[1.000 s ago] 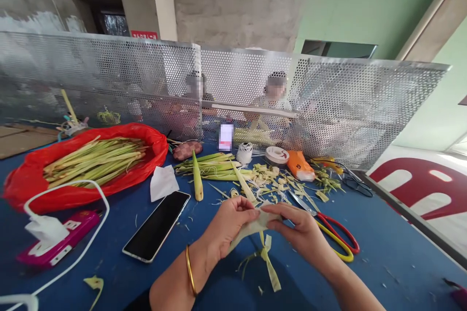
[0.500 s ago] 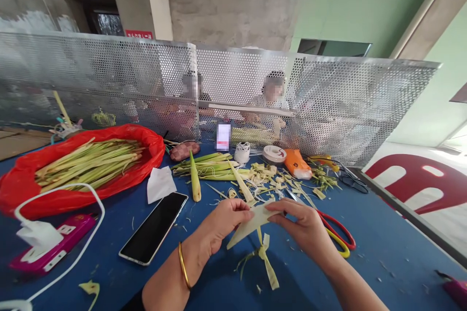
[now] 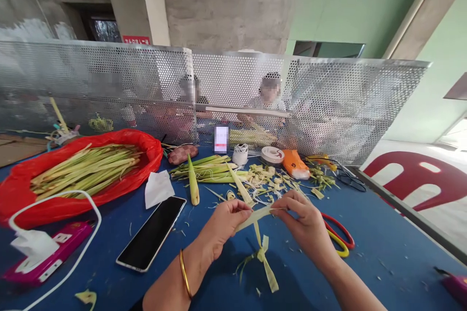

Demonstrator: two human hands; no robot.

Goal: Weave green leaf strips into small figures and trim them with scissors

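Note:
A pale, thin strip of husk [image 3: 255, 216] is stretched between my two hands above the blue table. Its left part is pinched by the thumb and fingers of my left hand [image 3: 226, 223], which has a gold bangle on the wrist. At the strip's other end, my right hand [image 3: 301, 221] pinches it between thumb and fingertips. Just below the strip lies a knotted piece of leaf [image 3: 263, 255] with loose ends and a thin stem. Red and yellow scissors handles [image 3: 341, 238] show beside my right hand; their blades are mostly hidden.
A red bag [image 3: 151, 160] holds long green stalks. A phone [image 3: 151, 233], white tissue [image 3: 158, 188], purple power strip [image 3: 47, 257] and white cable lie left. Husk scraps [image 3: 268, 177], thread [image 3: 240, 154], tape [image 3: 272, 155] and an orange packet [image 3: 295, 164] stand before a perforated metal screen [image 3: 233, 73]; people sit behind it.
The husk piece between my hands has been drawn narrower and flatter, its lower-left corner no longer hanging down. My right hand has turned slightly. The camera view has shifted a little.

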